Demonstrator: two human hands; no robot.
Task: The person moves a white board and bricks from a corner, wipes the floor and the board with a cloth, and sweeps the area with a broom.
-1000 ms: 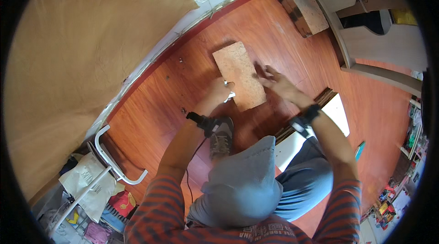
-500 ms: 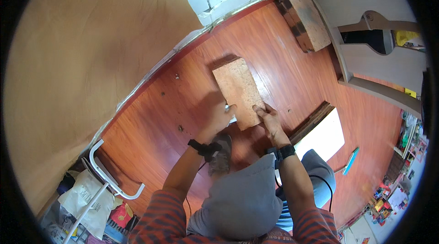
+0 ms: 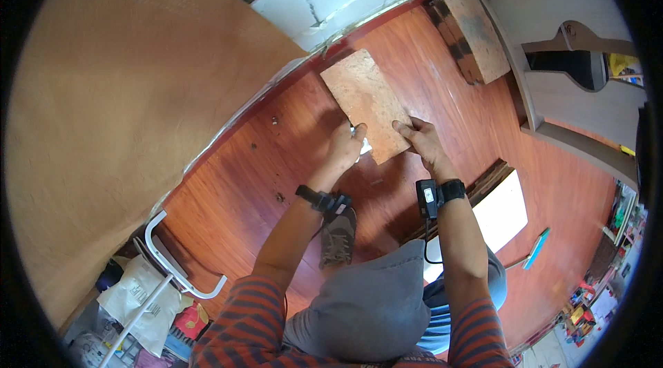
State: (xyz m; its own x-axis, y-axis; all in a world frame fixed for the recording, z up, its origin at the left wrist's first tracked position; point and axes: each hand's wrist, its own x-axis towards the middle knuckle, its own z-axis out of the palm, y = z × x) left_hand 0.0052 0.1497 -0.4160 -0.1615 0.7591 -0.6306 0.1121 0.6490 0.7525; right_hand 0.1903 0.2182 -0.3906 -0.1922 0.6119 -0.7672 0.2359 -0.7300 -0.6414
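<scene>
A tan rectangular board [image 3: 366, 95] with a speckled, worn face is lifted in front of me, tilted over the floor. My left hand [image 3: 344, 147] grips its left edge near the close end, thumb on top. Under those same fingers a crumpled white cloth or tissue [image 3: 364, 149] shows in part. On the opposite edge, my right hand [image 3: 423, 139] is closed with its thumb on the board's face and its fingers hidden beneath.
Against the far wall a stack of similar boards [image 3: 476, 36] stands by a pale cabinet [image 3: 583, 102]. Right of my knee lies a white-topped stack [image 3: 503, 210], with a teal-headed brush [image 3: 536, 248] beyond. A large brown panel [image 3: 138, 85] and white metal frame [image 3: 160, 264] are on the left.
Both hands have moved away from me and up with the board. Its face is turned more toward view and looks wider. The stacks on the floor are where they were.
</scene>
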